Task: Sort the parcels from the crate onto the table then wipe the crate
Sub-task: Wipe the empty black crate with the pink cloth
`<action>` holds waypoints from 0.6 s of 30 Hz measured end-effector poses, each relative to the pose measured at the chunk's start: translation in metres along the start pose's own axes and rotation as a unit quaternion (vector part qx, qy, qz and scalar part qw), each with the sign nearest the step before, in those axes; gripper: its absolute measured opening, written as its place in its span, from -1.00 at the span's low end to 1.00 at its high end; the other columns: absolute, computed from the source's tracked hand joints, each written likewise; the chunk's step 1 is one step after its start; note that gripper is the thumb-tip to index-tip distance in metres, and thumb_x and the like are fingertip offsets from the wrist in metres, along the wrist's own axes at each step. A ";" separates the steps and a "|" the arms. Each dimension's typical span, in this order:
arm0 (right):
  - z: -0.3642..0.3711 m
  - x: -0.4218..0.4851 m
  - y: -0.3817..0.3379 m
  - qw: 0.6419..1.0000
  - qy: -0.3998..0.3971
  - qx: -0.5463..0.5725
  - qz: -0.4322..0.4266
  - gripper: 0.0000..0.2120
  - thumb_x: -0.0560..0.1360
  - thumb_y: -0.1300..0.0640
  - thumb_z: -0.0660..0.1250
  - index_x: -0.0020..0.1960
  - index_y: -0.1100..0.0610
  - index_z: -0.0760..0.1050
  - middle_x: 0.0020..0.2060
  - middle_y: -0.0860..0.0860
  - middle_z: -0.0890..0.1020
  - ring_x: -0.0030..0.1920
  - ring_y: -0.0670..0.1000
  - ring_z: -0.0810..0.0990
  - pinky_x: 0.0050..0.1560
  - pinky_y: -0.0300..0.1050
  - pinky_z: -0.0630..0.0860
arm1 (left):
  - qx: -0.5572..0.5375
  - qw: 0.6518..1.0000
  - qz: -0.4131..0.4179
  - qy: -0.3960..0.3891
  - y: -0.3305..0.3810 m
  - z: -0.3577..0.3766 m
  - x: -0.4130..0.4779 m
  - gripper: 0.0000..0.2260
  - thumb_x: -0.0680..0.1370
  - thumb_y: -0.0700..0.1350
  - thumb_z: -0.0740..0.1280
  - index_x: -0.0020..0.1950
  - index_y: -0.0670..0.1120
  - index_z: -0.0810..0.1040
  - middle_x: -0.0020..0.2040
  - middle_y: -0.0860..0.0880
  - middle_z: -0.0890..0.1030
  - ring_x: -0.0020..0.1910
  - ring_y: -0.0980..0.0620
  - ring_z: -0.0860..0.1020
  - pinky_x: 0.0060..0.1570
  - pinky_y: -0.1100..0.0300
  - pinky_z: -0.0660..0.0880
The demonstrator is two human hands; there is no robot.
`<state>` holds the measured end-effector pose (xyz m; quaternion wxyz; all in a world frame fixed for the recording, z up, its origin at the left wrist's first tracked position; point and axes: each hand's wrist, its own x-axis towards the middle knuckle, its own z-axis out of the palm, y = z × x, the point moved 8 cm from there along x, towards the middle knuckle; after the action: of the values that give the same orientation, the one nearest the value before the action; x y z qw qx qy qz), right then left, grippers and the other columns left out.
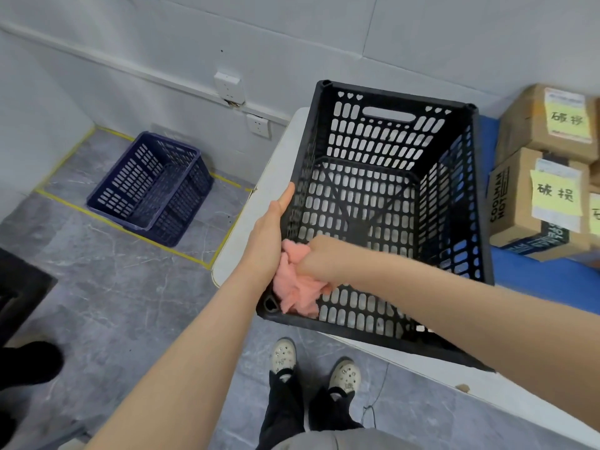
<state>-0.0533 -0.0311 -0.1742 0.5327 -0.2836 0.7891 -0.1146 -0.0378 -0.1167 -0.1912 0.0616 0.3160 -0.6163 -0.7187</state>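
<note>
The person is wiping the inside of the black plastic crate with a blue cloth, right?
Not quite: the cloth is pink, not blue. The head view shows the right hand gripping a fluffy pink cloth inside the black slotted plastic crate, near its corner, while the left hand holds the crate's side wall.

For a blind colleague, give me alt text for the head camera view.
A person's right hand presses a pink cloth into the near-left corner of an empty black crate on a white table; left hand holds the crate's left wall. Cardboard parcels sit to its right, a blue crate on the floor.
</note>
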 end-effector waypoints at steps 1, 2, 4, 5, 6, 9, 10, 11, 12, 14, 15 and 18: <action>0.007 -0.004 -0.004 1.000 -0.009 -0.019 -0.020 -0.76 0.56 0.26 0.17 -0.26 0.09 0.25 -0.38 0.11 0.48 -0.37 0.02 0.45 -0.45 -0.32 0.36 | -0.007 1.000 0.000 0.001 -0.001 0.000 0.000 -0.60 0.67 0.05 -0.09 0.32 0.30 0.46 0.31 0.21 0.50 0.30 0.22 0.44 0.45 0.10 0.22; 0.011 -0.005 -0.004 0.999 -0.006 -0.025 -0.041 -0.81 0.56 0.24 0.19 -0.21 0.07 0.30 -0.34 0.09 0.46 -0.34 0.02 0.43 -0.47 -0.34 0.35 | -0.013 1.000 -0.001 0.004 -0.002 0.000 0.000 -0.61 0.68 0.05 -0.08 0.33 0.28 0.46 0.31 0.21 0.50 0.30 0.23 0.44 0.45 0.11 0.22; 0.018 -0.003 -0.004 0.995 0.030 -0.052 -0.075 -0.89 0.56 0.14 0.22 -0.08 0.17 0.46 -0.35 0.01 0.42 -0.33 0.00 0.41 -0.43 -0.26 0.36 | -0.006 1.000 0.000 0.007 -0.002 0.000 0.001 -0.60 0.67 0.07 -0.08 0.35 0.27 0.45 0.32 0.22 0.49 0.32 0.23 0.43 0.46 0.10 0.21; 0.023 0.003 -0.001 0.992 0.051 -0.079 -0.082 -0.85 0.56 0.10 0.22 -0.04 0.19 0.46 -0.35 0.00 0.40 -0.29 0.02 0.42 -0.40 -0.18 0.36 | 0.006 1.000 0.000 0.006 -0.002 0.000 0.001 -0.60 0.65 0.11 -0.08 0.34 0.30 0.44 0.34 0.21 0.48 0.34 0.21 0.41 0.46 0.08 0.20; 0.030 0.011 0.001 0.989 0.057 -0.110 -0.082 -0.84 0.56 0.08 0.20 -0.03 0.18 0.43 -0.35 0.00 0.39 -0.26 0.05 0.44 -0.38 -0.14 0.34 | 0.018 1.000 0.000 0.008 -0.003 0.000 0.001 -0.60 0.62 0.14 -0.08 0.33 0.34 0.43 0.36 0.21 0.46 0.36 0.19 0.40 0.47 0.06 0.18; 0.059 0.044 0.017 0.985 0.013 -0.161 -0.066 -0.84 0.56 0.14 0.17 -0.16 0.19 0.38 -0.32 0.08 0.47 -0.20 0.14 0.53 -0.27 -0.07 0.48 | 0.045 0.999 -0.004 0.014 -0.003 -0.002 0.001 -0.60 0.58 0.18 -0.10 0.29 0.43 0.40 0.40 0.20 0.42 0.38 0.15 0.36 0.47 0.02 0.17; 0.065 0.054 0.026 0.987 -0.002 -0.156 -0.047 -0.79 0.56 0.17 0.17 -0.25 0.17 0.33 -0.33 0.07 0.48 -0.20 0.13 0.52 -0.23 -0.08 0.49 | 0.051 0.999 -0.005 0.012 -0.003 -0.002 0.001 -0.60 0.57 0.20 -0.10 0.29 0.44 0.39 0.40 0.21 0.42 0.39 0.15 0.36 0.47 0.01 0.17; 0.069 0.063 0.032 0.983 -0.015 -0.178 -0.039 -0.76 0.57 0.19 0.17 -0.28 0.13 0.29 -0.33 0.06 0.49 -0.23 0.09 0.49 -0.27 -0.12 0.46 | 0.057 0.998 -0.005 0.012 -0.002 -0.001 0.000 -0.59 0.56 0.22 -0.10 0.29 0.45 0.39 0.39 0.22 0.42 0.39 0.15 0.36 0.47 0.01 0.17; 0.072 0.069 0.038 0.987 -0.032 -0.157 -0.032 -0.76 0.56 0.22 0.17 -0.28 0.11 0.30 -0.34 0.05 0.49 -0.29 0.06 0.46 -0.35 -0.18 0.40 | 0.065 0.998 -0.001 0.014 -0.001 -0.002 0.000 -0.59 0.55 0.23 -0.10 0.30 0.45 0.38 0.39 0.24 0.42 0.39 0.16 0.36 0.47 0.01 0.16; 0.081 0.079 0.047 0.990 -0.097 -0.096 -0.017 -0.78 0.55 0.31 0.14 -0.25 0.13 0.33 -0.39 0.06 0.46 -0.40 0.03 0.40 -0.44 -0.21 0.32 | 0.085 0.996 0.008 0.023 0.003 -0.001 -0.002 -0.58 0.54 0.24 -0.10 0.32 0.44 0.36 0.40 0.27 0.40 0.41 0.19 0.33 0.48 0.02 0.14; 0.084 0.079 0.049 0.987 -0.130 -0.096 -0.009 -0.81 0.55 0.33 0.12 -0.22 0.15 0.35 -0.37 0.08 0.45 -0.41 0.03 0.40 -0.45 -0.20 0.33 | 0.094 0.995 0.011 0.027 0.004 -0.001 -0.003 -0.58 0.55 0.24 -0.10 0.32 0.43 0.36 0.40 0.28 0.39 0.41 0.20 0.32 0.48 0.03 0.14; 0.079 0.078 0.051 0.977 -0.199 -0.078 -0.009 -0.84 0.54 0.36 0.13 -0.14 0.15 0.37 -0.05 0.29 0.50 -0.09 0.26 0.55 -0.37 -0.14 0.38 | 0.113 0.993 -0.009 0.039 0.005 -0.002 -0.004 -0.63 0.55 0.28 -0.08 0.28 0.49 0.36 0.37 0.26 0.44 0.38 0.17 0.37 0.46 0.01 0.18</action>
<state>-0.0192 -0.0247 -0.2913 0.6543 -0.3484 0.6712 0.0013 -0.0349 -0.1179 -0.1853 0.0433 0.3539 -0.6879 -0.6323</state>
